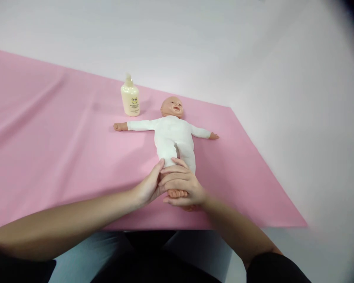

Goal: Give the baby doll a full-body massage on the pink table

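Baby doll (174, 135) lies face up on pink sheet (61, 157), arms spread, feet toward person. Left hand (149, 184) cups doll's lower leg from the side, fingers pressed together, steadying it. Right hand (181, 186) wraps same leg near foot, fingers closed around it; foot mostly hidden, grip probably firm. Cream pump bottle (130, 98) stands upright just beside doll's outstretched arm, within reach.

Cream pump bottle (130, 99) stands upright on pink sheet (47, 149), near its far edge. Sheet shows creases and covers white surface (297, 118) beneath.
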Demonstrator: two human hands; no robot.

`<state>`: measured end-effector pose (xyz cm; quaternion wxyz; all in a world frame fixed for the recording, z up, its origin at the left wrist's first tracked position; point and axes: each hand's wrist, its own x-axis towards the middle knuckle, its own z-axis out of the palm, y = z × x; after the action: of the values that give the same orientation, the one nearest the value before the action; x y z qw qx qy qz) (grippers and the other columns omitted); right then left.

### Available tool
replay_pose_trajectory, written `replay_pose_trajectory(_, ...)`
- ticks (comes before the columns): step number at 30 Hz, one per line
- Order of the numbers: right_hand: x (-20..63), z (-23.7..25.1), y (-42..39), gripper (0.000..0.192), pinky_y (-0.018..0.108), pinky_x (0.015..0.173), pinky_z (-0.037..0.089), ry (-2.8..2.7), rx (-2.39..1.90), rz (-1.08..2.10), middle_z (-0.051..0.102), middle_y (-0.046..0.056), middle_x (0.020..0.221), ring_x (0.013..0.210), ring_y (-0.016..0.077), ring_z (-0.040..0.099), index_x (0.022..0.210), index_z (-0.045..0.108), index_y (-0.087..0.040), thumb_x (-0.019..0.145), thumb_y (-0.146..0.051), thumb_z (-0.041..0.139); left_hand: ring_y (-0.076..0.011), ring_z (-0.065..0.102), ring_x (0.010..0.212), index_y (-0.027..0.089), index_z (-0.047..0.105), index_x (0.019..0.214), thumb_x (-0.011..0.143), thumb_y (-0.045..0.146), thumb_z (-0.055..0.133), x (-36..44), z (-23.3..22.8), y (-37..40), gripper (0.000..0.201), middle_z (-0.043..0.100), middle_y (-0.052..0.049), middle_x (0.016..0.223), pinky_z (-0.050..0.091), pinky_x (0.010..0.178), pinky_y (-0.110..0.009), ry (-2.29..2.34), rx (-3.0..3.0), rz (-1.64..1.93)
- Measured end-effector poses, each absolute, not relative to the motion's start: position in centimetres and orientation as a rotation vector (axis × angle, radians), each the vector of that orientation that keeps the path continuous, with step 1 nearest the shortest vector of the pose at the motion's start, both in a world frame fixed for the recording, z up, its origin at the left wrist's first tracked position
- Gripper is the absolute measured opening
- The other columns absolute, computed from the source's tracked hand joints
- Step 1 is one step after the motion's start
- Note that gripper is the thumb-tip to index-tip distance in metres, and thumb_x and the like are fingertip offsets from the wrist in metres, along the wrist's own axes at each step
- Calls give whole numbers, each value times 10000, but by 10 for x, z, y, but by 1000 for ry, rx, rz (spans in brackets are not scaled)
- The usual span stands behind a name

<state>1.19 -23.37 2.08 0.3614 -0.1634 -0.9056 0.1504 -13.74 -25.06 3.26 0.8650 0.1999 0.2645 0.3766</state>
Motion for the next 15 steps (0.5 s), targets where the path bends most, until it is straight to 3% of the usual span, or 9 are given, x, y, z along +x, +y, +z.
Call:
replay_pose_trajectory(2, 13, 21, -234, 178, 427, 1167, 233, -2320, -418, 447, 712, -13, 844, 1085, 158, 604, 882, 643, -253, 808, -416, 642, -239, 626, 1066, 84, 511, 1275, 973, 429, 296, -136, 37, -251, 507, 682, -137, 1062, 526, 886, -366, 533, 430, 776)
replay_pose_trajectory(5, 14, 22, -236, 246, 420, 1157, 264, -2310, -409, 500, 722, 7, 855, 1098, 161, 598, 911, 658, -247, 857, -469, 566, -206, 616, 1089, 91, 562, 1189, 984, 399, 285, -135, 38, -250, 462, 680, -128, 1084, 531, 866, -291, 518, 437, 801)
replay_pose_trajectory(9, 14, 23, -237, 480, 413, 1108, 358, -2245, -370, 497, 724, 32, 868, 1086, 162, 612, 889, 673, -241, 959, -505, 279, -185, 651, 996, 98, 606, 1093, 980, 414, 304, -135, 35, -249, 452, 690, -119, 1031, 551, 735, -226, 552, 437, 813)
replay_pose_trajectory(11, 13, 24, -236, 532, 394, 1069, 413, -2210, -344, 450, 722, 41, 874, 1060, 159, 628, 876, 672, -232, 971, -491, 217, -182, 657, 968, 85, 600, 1106, 986, 396, 291, -135, 35, -249, 455, 690, -124, 1017, 553, 733, -233, 584, 420, 811)
replay_pose_trajectory(15, 10, 25, -231, 369, 358, 1014, 469, -2213, -275, 271, 719, 54, 915, 982, 167, 655, 923, 655, -210, 861, -547, 517, -175, 592, 1122, 81, 585, 1140, 991, 340, 302, -135, 39, -251, 411, 666, -117, 1110, 509, 911, -250, 644, 357, 840)
